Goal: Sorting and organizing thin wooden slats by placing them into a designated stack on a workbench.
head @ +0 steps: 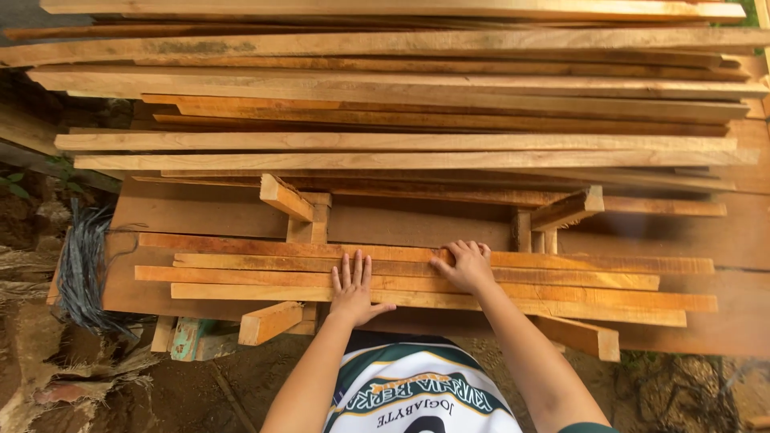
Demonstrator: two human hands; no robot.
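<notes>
Several long reddish wooden slats (561,281) lie side by side across two short cross blocks in front of me. My left hand (353,287) rests flat on the slats, fingers spread and pointing away from me. My right hand (465,265) sits a little farther on, fingers curled over the edge of one of the far slats (241,242). Neither hand has lifted anything.
A tall stack of long pale planks (401,88) fills the background. Short support blocks (269,321) (568,208) stick out under the slats. A bundle of dark cord (80,273) hangs at the left over bare earth (48,377). A wide board (200,210) lies beneath.
</notes>
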